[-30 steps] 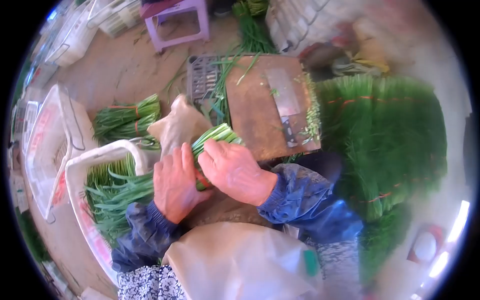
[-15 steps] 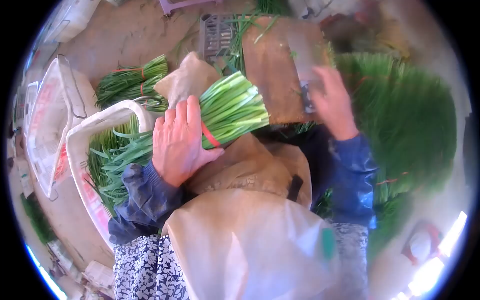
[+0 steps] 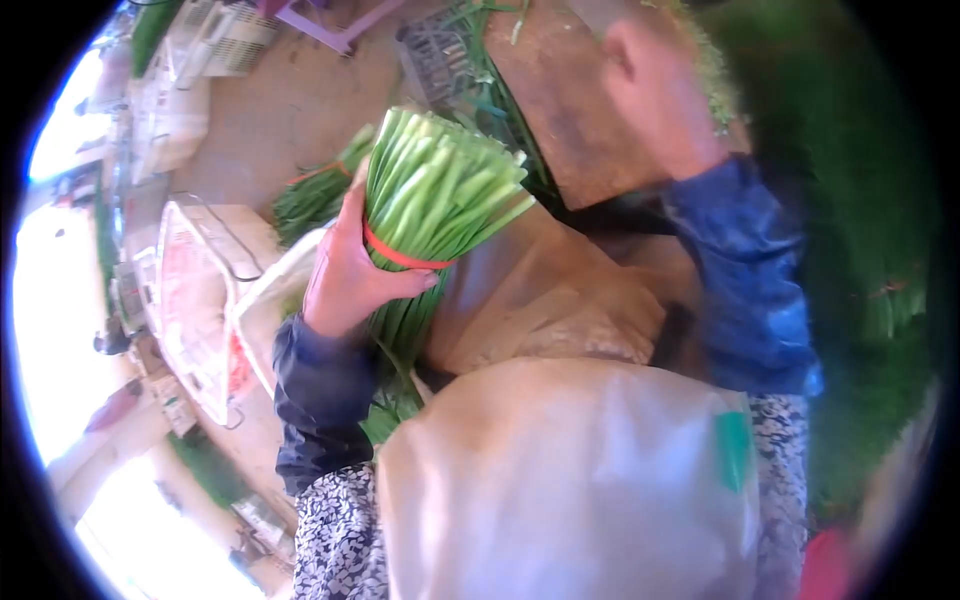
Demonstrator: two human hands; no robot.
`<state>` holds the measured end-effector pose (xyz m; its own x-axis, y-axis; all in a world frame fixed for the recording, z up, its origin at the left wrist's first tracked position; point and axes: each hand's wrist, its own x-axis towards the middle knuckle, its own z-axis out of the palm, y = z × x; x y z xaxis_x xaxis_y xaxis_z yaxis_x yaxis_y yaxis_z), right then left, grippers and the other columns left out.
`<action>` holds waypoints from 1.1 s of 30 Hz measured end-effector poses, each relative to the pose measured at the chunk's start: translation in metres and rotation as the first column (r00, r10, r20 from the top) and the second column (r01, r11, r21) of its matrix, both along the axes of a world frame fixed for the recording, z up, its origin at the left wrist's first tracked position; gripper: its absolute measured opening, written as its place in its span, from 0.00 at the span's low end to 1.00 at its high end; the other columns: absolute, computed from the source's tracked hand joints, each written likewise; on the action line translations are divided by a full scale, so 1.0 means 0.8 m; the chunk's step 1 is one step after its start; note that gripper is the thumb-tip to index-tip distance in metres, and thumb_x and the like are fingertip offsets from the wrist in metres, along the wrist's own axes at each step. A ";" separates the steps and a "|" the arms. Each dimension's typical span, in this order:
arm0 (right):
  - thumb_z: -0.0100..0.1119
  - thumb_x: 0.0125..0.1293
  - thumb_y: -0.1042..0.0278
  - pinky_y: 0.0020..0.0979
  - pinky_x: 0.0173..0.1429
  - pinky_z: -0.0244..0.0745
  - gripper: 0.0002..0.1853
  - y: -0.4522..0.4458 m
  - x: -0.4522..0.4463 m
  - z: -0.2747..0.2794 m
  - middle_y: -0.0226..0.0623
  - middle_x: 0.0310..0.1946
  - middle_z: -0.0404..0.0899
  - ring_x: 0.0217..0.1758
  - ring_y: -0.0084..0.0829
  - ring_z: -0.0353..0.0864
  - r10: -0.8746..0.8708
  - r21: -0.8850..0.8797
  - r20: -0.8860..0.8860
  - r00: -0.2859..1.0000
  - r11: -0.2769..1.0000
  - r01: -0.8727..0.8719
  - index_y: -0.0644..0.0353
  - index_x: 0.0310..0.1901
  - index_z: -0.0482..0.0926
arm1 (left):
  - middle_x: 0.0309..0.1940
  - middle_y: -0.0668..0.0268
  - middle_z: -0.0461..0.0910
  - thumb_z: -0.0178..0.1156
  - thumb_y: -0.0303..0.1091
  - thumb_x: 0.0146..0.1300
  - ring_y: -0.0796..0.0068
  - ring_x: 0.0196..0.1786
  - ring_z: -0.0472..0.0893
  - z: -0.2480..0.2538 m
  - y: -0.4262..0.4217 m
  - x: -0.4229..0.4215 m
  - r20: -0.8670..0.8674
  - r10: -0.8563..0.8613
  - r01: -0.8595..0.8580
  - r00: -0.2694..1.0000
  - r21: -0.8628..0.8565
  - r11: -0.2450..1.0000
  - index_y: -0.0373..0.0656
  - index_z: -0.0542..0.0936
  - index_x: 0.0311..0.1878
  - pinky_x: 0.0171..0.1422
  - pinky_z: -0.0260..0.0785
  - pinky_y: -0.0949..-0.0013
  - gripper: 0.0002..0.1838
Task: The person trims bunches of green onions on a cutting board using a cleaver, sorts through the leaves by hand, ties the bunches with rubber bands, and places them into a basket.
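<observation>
A bundle of green stalks, tied with a red band, stands nearly upright with its cut ends up. My left hand is wrapped round it at the band. Over the far right part of the brown board is my right hand, blurred by motion, its fingers curled and whatever lies in or under them hidden. The knife's blade is only faintly visible beside that hand.
A white basket stands at the left, with another white crate beyond it. Behind them lies a tied green bundle. A grey plastic crate adjoins the board. A large green pile fills the right side.
The bundle has gone from lying across the basket to nearly upright in my left hand. My right hand left the bundle and went to the board. The view has turned and shifted.
</observation>
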<state>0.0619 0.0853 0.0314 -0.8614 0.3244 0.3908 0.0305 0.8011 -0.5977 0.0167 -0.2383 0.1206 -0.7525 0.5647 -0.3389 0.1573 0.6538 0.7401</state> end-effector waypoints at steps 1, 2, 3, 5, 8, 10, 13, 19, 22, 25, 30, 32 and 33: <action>0.59 0.63 0.70 0.42 0.44 0.75 0.09 0.005 0.009 -0.010 0.47 0.35 0.80 0.41 0.49 0.80 -0.009 -0.026 -0.021 1.000 1.000 0.008 0.61 0.43 0.78 | 0.59 0.58 0.76 0.79 0.30 0.35 0.70 0.62 0.75 -0.003 -0.010 -0.011 0.169 0.054 -0.072 0.984 0.107 0.992 0.30 0.62 0.71 0.70 0.64 0.65 0.55; 0.59 0.61 0.70 0.44 0.44 0.75 0.10 0.003 0.014 -0.017 0.46 0.36 0.80 0.42 0.50 0.81 0.066 0.059 -0.023 0.998 0.996 -0.064 0.60 0.44 0.78 | 0.59 0.58 0.76 0.79 0.30 0.35 0.70 0.62 0.75 0.009 -0.014 -0.029 0.127 0.046 -0.055 0.991 0.066 0.996 0.30 0.62 0.71 0.70 0.64 0.65 0.55; 0.59 0.59 0.70 0.47 0.44 0.76 0.12 0.002 0.028 -0.022 0.45 0.37 0.81 0.42 0.51 0.81 0.150 0.184 0.017 0.988 0.971 -0.151 0.59 0.45 0.78 | 0.59 0.58 0.76 0.78 0.28 0.36 0.69 0.63 0.74 -0.003 -0.018 -0.029 0.237 0.045 -0.075 0.971 0.123 0.990 0.31 0.62 0.70 0.71 0.63 0.65 0.54; 0.60 0.59 0.70 0.46 0.45 0.76 0.12 -0.022 0.031 -0.020 0.44 0.39 0.81 0.43 0.51 0.81 0.186 0.002 0.039 0.982 0.983 -0.186 0.59 0.45 0.78 | 0.60 0.58 0.75 0.77 0.26 0.37 0.69 0.64 0.73 -0.004 -0.024 -0.039 0.311 0.045 -0.077 0.949 0.091 0.993 0.31 0.62 0.70 0.72 0.61 0.66 0.52; 0.63 0.58 0.68 0.45 0.45 0.75 0.13 -0.084 0.033 0.028 0.44 0.40 0.79 0.44 0.50 0.80 0.233 -0.457 -0.278 0.932 0.821 -0.342 0.61 0.44 0.77 | 0.59 0.58 0.75 0.77 0.27 0.38 0.68 0.64 0.73 -0.002 -0.011 -0.032 0.258 0.001 -0.020 0.966 0.072 0.997 0.31 0.62 0.69 0.71 0.62 0.65 0.52; 0.65 0.57 0.68 0.44 0.45 0.75 0.14 -0.094 0.033 0.033 0.43 0.38 0.76 0.44 0.48 0.79 0.246 -0.477 -0.261 0.934 0.808 -0.346 0.60 0.43 0.77 | 0.59 0.57 0.75 0.78 0.30 0.38 0.68 0.63 0.74 0.001 -0.003 -0.025 0.324 0.036 -0.071 0.945 0.095 0.993 0.32 0.62 0.69 0.70 0.64 0.64 0.52; 0.70 0.52 0.67 0.43 0.52 0.71 0.17 -0.126 0.026 0.039 0.40 0.44 0.74 0.51 0.46 0.75 0.348 -0.285 -0.248 0.904 0.866 -0.411 0.55 0.44 0.77 | 0.58 0.56 0.76 0.79 0.32 0.38 0.67 0.62 0.75 -0.005 -0.006 -0.018 0.194 0.046 -0.054 0.980 0.035 0.998 0.31 0.62 0.70 0.69 0.65 0.63 0.54; 0.72 0.51 0.69 0.42 0.53 0.72 0.16 -0.126 0.014 0.039 0.42 0.49 0.75 0.52 0.48 0.75 0.460 -0.197 -0.271 0.846 0.834 -0.516 0.58 0.41 0.79 | 0.57 0.53 0.78 0.80 0.42 0.40 0.65 0.61 0.78 0.005 -0.004 -0.015 0.015 -0.015 0.017 1.000 -0.131 0.991 0.31 0.62 0.69 0.67 0.67 0.62 0.54; 0.72 0.50 0.69 0.41 0.53 0.72 0.14 -0.120 0.009 0.046 0.43 0.49 0.75 0.51 0.49 0.75 0.497 -0.145 -0.228 0.838 0.833 -0.534 0.61 0.38 0.78 | 0.54 0.51 0.80 0.76 0.52 0.47 0.61 0.56 0.81 0.011 0.009 -0.012 0.023 0.020 -0.017 1.000 -0.120 0.993 0.31 0.64 0.68 0.63 0.70 0.61 0.51; 0.71 0.51 0.71 0.41 0.54 0.72 0.14 -0.122 0.010 0.054 0.47 0.50 0.75 0.52 0.48 0.76 0.481 -0.331 -0.156 0.863 0.798 -0.504 0.65 0.36 0.77 | 0.51 0.46 0.81 0.70 0.58 0.53 0.54 0.54 0.82 0.002 0.019 -0.006 -0.084 0.131 -0.141 0.988 -0.125 0.982 0.29 0.63 0.68 0.60 0.72 0.59 0.50; 0.69 0.51 0.69 0.43 0.56 0.72 0.13 -0.126 0.014 0.037 0.50 0.50 0.75 0.52 0.51 0.76 0.456 -0.417 -0.189 0.870 0.765 -0.491 0.67 0.35 0.77 | 0.51 0.40 0.80 0.68 0.57 0.55 0.45 0.55 0.81 -0.019 0.022 0.000 -0.332 0.037 -0.076 0.942 -0.105 0.991 0.27 0.62 0.69 0.58 0.72 0.55 0.50; 0.70 0.50 0.70 0.41 0.57 0.73 0.15 -0.128 0.018 0.036 0.54 0.55 0.74 0.55 0.50 0.77 0.467 -0.403 -0.132 0.874 0.781 -0.478 0.69 0.35 0.76 | 0.51 0.40 0.79 0.68 0.56 0.54 0.45 0.54 0.82 -0.024 0.022 0.003 -0.402 0.007 -0.072 0.916 -0.147 0.987 0.28 0.62 0.69 0.57 0.72 0.55 0.50; 0.70 0.49 0.69 0.42 0.58 0.74 0.15 -0.131 0.018 0.037 0.55 0.55 0.74 0.55 0.51 0.77 0.431 -0.383 -0.077 0.899 0.820 -0.426 0.69 0.35 0.77 | 0.52 0.40 0.79 0.69 0.56 0.53 0.46 0.54 0.82 -0.027 0.026 0.004 -0.474 -0.027 -0.067 0.880 -0.182 0.981 0.29 0.62 0.70 0.57 0.72 0.54 0.50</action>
